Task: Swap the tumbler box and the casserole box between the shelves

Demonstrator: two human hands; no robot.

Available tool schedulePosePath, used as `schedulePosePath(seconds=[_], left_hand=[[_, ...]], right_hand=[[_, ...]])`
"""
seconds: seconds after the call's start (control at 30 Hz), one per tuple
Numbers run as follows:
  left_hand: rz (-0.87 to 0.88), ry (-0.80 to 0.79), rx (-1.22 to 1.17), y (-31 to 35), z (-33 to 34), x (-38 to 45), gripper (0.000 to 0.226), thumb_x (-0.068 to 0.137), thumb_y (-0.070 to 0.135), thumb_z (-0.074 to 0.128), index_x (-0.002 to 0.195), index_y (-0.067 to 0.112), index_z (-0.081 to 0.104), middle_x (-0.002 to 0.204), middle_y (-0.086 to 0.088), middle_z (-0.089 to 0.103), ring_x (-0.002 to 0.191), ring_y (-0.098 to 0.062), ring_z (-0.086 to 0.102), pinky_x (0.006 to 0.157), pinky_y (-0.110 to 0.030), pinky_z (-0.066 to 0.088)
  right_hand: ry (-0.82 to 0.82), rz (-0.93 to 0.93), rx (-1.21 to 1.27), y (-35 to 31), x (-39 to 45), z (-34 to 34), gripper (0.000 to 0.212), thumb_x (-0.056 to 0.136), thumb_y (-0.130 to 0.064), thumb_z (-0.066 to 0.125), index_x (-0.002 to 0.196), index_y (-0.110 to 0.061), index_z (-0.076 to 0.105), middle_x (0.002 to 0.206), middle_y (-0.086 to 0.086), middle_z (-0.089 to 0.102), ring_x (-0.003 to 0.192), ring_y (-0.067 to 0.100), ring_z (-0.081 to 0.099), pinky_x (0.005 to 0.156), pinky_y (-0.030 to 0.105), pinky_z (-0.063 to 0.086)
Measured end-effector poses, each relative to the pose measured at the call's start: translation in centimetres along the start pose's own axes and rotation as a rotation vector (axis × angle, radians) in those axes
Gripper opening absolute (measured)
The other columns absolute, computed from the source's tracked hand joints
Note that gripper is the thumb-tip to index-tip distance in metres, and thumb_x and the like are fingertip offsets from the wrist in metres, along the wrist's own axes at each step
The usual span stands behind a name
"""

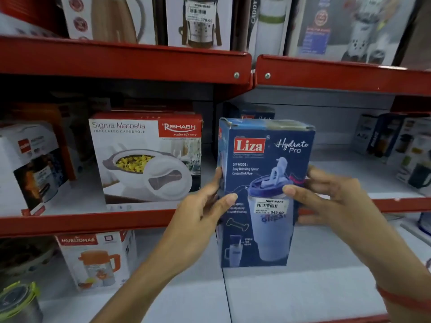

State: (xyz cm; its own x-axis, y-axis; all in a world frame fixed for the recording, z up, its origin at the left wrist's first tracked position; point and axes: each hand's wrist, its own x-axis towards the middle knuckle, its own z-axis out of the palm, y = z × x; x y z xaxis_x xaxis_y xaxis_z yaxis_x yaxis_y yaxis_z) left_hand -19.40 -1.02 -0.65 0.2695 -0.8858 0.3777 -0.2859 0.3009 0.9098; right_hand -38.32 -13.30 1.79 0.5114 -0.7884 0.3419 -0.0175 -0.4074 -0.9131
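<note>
A tall blue tumbler box (261, 159), printed "Liza Hydrate Pro" with a price sticker, is upright in the centre, in front of the red shelf edge. My left hand (205, 206) grips its left side with the thumb on the front. My right hand (326, 197) grips its right side, thumb across the front. A white and red casserole box (145, 157), printed "Sigma Marbella Insulated Casserole", stands on the middle left shelf, just left of the tumbler box and apart from it.
Red metal shelves (93, 222) hold boxed goods. A white box (28, 169) stands at far left and a jug box (95, 259) on the lower shelf. More boxes (396, 145) are at the right. The top shelf (126, 59) carries flask boxes.
</note>
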Motion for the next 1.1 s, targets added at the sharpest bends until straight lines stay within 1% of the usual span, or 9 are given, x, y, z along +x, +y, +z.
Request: schedulePosePath(seconds=[0.13,0.27,0.5,0.57,0.67,0.8,0.93,1.03,1.1], left_hand=[[0.052,-0.002,0.076,-0.3,1.2,4.6,0.056,0.090,0.033,0.051,0.141,0.040,0.029,0.126,0.012,0.062,0.110,-0.004,0.061,0.091,-0.039,0.056],[0.071,0.009,0.127,-1.4,2.7,9.4,0.059,0.091,0.025,0.053,0.142,0.036,0.026,0.130,0.006,0.059,0.113,-0.010,0.058,0.097,-0.045,0.051],[0.050,0.051,0.236,-3.1,3.3,14.9,0.056,0.093,0.021,0.051,0.143,0.024,0.028,0.132,0.000,0.058,0.117,-0.016,0.057,0.102,-0.046,0.047],[0.019,0.050,0.241,-4.1,3.4,15.3,0.054,0.093,0.022,0.051,0.142,0.022,0.031,0.132,-0.002,0.058,0.116,-0.017,0.058,0.101,-0.047,0.048],[-0.021,0.039,0.223,-5.6,3.6,15.4,0.051,0.093,0.021,0.050,0.141,0.022,0.034,0.130,-0.004,0.059,0.113,-0.018,0.059,0.098,-0.047,0.050],[-0.037,0.036,0.187,-6.5,3.8,15.7,0.052,0.093,0.022,0.050,0.142,0.024,0.032,0.128,-0.006,0.060,0.111,-0.018,0.061,0.095,-0.047,0.052],[-0.049,0.010,0.186,-6.8,3.5,15.9,0.056,0.093,0.021,0.050,0.144,0.025,0.027,0.131,-0.006,0.058,0.112,-0.017,0.060,0.096,-0.046,0.052],[-0.062,-0.043,0.206,-6.9,3.4,15.3,0.066,0.092,0.026,0.051,0.147,0.027,0.015,0.142,-0.001,0.048,0.118,-0.011,0.053,0.101,-0.035,0.048],[0.005,0.023,0.310,-6.5,3.3,14.3,0.068,0.091,0.035,0.049,0.147,0.028,0.010,0.151,0.001,0.037,0.131,-0.012,0.042,0.104,-0.024,0.038]], right_hand=[[0.053,-0.068,-0.076,0.3,3.7,-1.6,0.039,0.080,-0.024,0.069,0.119,-0.022,0.068,0.099,-0.003,0.080,0.093,0.015,0.075,0.077,0.036,0.062],[0.081,-0.050,-0.073,1.5,8.0,-3.4,0.035,0.088,-0.014,0.066,0.123,-0.016,0.066,0.102,0.008,0.077,0.079,0.014,0.075,0.062,0.023,0.062],[0.059,-0.068,-0.067,4.0,13.3,-3.9,0.032,0.090,-0.012,0.064,0.122,-0.014,0.066,0.101,0.009,0.076,0.073,0.004,0.073,0.058,0.019,0.060],[0.067,-0.046,-0.052,5.4,14.1,-3.6,0.033,0.089,-0.012,0.065,0.122,-0.013,0.065,0.103,0.012,0.075,0.076,0.008,0.073,0.059,0.021,0.060],[0.093,0.005,-0.036,7.2,14.7,-3.3,0.037,0.089,-0.008,0.065,0.125,-0.007,0.062,0.106,0.015,0.073,0.090,0.025,0.070,0.069,0.037,0.063],[0.098,0.011,-0.032,8.2,15.0,-3.2,0.038,0.089,-0.010,0.064,0.127,-0.009,0.061,0.109,0.015,0.072,0.095,0.030,0.069,0.063,0.027,0.062],[0.100,0.056,-0.084,7.8,15.0,-3.2,0.042,0.089,-0.012,0.064,0.130,-0.010,0.059,0.115,0.014,0.071,0.105,0.032,0.068,0.077,0.040,0.060],[0.136,0.034,-0.374,6.4,14.0,-2.5,0.052,0.090,-0.026,0.065,0.138,-0.017,0.049,0.126,0.013,0.067,0.111,0.030,0.064,0.089,0.046,0.053],[0.354,-0.064,-0.804,5.6,12.8,-1.9,0.062,0.091,-0.038,0.060,0.144,-0.013,0.040,0.122,0.018,0.068,0.106,0.036,0.064,0.087,0.045,0.052]])
